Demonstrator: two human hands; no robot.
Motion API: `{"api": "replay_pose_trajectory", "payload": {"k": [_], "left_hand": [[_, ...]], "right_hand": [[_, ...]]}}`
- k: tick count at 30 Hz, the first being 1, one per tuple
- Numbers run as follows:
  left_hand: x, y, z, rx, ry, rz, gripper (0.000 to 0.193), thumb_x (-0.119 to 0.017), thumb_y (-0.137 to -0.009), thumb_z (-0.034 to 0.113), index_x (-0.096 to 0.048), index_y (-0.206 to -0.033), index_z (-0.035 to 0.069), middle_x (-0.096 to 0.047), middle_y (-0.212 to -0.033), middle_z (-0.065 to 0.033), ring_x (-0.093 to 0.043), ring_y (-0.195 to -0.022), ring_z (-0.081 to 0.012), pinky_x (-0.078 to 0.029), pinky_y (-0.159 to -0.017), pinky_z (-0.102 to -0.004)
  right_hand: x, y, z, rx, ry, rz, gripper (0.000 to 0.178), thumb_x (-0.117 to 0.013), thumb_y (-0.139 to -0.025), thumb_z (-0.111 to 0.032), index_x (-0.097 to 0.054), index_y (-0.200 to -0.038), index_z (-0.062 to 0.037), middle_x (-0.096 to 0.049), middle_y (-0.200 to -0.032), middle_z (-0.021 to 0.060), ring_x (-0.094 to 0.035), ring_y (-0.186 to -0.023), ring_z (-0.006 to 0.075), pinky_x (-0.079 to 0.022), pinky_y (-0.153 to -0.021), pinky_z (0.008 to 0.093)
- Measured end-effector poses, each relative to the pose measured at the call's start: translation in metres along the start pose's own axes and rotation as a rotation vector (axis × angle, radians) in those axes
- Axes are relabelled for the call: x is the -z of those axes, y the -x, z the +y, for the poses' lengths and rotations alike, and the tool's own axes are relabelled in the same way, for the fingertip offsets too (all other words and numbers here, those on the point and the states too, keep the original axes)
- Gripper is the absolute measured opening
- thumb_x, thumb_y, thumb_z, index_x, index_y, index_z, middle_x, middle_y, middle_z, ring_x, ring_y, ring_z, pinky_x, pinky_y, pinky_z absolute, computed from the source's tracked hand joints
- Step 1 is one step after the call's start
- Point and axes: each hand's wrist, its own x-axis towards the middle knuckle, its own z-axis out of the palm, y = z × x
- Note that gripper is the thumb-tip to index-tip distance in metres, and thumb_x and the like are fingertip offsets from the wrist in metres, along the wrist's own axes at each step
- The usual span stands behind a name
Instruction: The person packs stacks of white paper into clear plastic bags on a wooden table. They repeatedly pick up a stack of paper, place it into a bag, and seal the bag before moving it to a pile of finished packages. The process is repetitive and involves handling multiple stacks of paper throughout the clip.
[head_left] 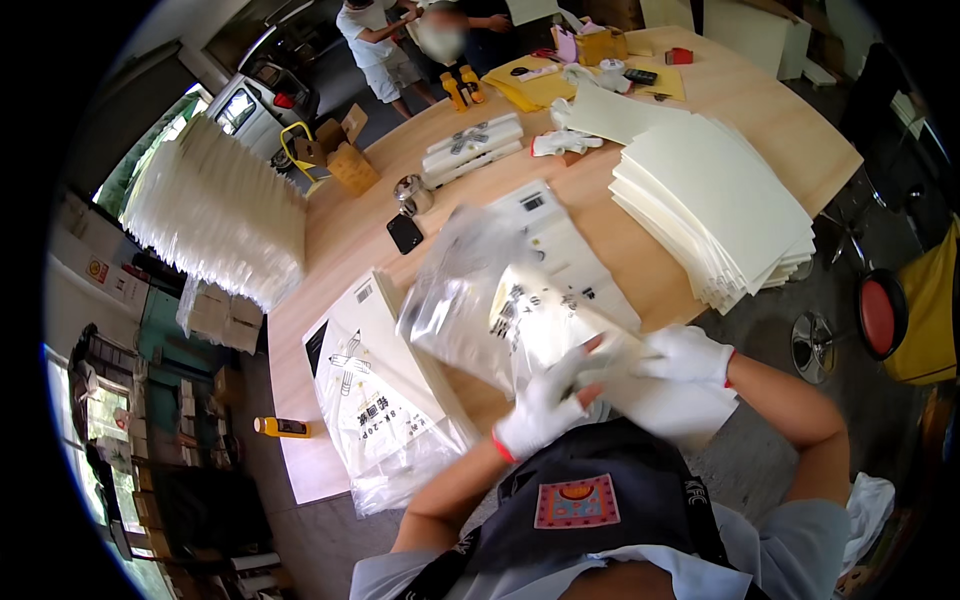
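Fingers [590, 396] of left hand [540, 415] and right hand [692, 355] meet printed paper [555, 322]; pinching unclear. Its long axis slants far-left to near-right, partly hand-covered and blurred.

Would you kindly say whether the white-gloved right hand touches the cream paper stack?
Apart; the head view shows a gap between the right hand and cream paper stack.

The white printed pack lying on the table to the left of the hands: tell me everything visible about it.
The pack looks like paper in glossy clear plastic, with loose, crinkled film overhanging the table edge at its near end. Its white face carries a black line drawing of crossed pencils, dark lettering, a barcode near the far edge and a black corner patch at far left. It lies flat and slanted. The left hand is close to its right side; contact is unclear.
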Motion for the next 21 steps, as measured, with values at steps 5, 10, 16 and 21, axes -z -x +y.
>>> {"api": "replay_pose_trajectory", "payload": {"k": [5,10,16,21], "left_hand": [[-0.024,0.018,-0.063,-0.556,-0.129,0.155,0.042,-0.052,-0.074,-0.005,-0.062,-0.112,0.007,-0.065,-0.092,-0.0102,-0.063,-0.072,-0.0182,-0.050,-0.065,-0.0303],[-0.037,-0.050,0.012,-0.335,-0.063,0.239,0.037,-0.057,-0.072,0.000,-0.063,-0.107,0.010,-0.063,-0.074,-0.0090,-0.063,-0.065,-0.0239,-0.051,-0.062,-0.0337],[-0.021,-0.053,-0.050,-0.099,0.013,0.365,0.017,-0.055,-0.080,0.001,-0.062,-0.094,0.008,-0.068,-0.088,-0.0109,-0.067,-0.074,-0.0246,-0.052,-0.062,-0.0326],[-0.051,-0.017,-0.078,-0.301,-0.289,0.317,0.013,-0.060,-0.078,0.002,-0.061,-0.091,0.007,-0.064,-0.075,-0.0076,-0.064,-0.066,-0.0214,-0.050,-0.057,-0.0337]], "right_hand": [[-0.028,-0.035,0.000,-0.149,-0.677,0.183,0.030,-0.061,-0.086,-0.033,-0.065,-0.088,-0.0031,-0.066,-0.080,0.0120,-0.063,-0.072,0.0252,-0.048,-0.067,0.0357],[-0.064,-0.098,-0.025,0.047,0.079,0.660,0.025,-0.064,-0.082,-0.028,-0.063,-0.090,-0.0044,-0.063,-0.090,0.0114,-0.061,-0.086,0.0262,-0.048,-0.076,0.0360],[-0.107,-0.051,-0.037,0.229,0.205,0.606,0.024,-0.066,-0.078,-0.025,-0.061,-0.096,-0.0090,-0.061,-0.106,0.0101,-0.058,-0.102,0.0266,-0.045,-0.085,0.0364],[-0.086,-0.012,-0.032,0.056,0.488,0.841,0.026,-0.064,-0.076,-0.025,-0.060,-0.097,-0.0114,-0.060,-0.091,0.0099,-0.060,-0.084,0.0282,-0.048,-0.073,0.0411]]}}
